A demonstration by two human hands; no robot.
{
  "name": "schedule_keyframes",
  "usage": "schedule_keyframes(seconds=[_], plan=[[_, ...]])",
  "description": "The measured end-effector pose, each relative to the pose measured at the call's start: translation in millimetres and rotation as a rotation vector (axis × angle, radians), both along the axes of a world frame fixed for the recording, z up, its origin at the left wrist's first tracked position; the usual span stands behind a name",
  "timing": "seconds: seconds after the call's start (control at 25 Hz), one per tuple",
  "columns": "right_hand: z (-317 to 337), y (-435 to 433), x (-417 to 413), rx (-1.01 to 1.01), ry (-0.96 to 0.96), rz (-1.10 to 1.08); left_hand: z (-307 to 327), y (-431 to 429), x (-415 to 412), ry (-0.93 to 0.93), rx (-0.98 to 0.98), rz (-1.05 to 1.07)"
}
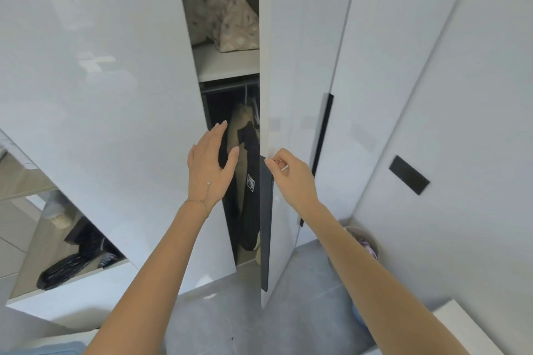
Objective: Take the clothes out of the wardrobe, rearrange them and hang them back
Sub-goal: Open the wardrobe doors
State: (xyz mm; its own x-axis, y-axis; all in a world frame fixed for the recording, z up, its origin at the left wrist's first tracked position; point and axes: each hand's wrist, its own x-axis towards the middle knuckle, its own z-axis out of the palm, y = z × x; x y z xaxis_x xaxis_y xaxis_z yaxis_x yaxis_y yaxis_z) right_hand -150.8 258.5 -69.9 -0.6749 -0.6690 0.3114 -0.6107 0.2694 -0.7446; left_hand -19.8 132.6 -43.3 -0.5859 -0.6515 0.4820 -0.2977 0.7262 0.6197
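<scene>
Left hand [208, 165] spread flat; right hand [290, 174] seemingly curled in a pinching grip.

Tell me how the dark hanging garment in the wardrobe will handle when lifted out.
The dark garment hangs long and limp, so it is probably floppy and will swing. It looks bulky, perhaps fairly heavy. The gap between the doors is narrow, so it may snag.
</scene>
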Motion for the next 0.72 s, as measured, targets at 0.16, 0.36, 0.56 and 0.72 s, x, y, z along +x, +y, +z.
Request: schedule_keyframes(seconds=[0.16,0.36,0.56,0.72], plan=[[2,47,-15,0.009,-0.035,0.027,0,53,-24,0.016,-0.003,-0.022],[-4,109,-42,-0.078,-0.105,-0.032,-6,109,-48,0.032,0.006,-0.02],[-10,170,-67,-0.165,-0.165,-0.097,-14,155,-74,0.028,0.025,-0.033],[-14,204,-83,-0.195,-0.201,-0.132,-13,175,-83,0.04,-0.001,-0.063]])
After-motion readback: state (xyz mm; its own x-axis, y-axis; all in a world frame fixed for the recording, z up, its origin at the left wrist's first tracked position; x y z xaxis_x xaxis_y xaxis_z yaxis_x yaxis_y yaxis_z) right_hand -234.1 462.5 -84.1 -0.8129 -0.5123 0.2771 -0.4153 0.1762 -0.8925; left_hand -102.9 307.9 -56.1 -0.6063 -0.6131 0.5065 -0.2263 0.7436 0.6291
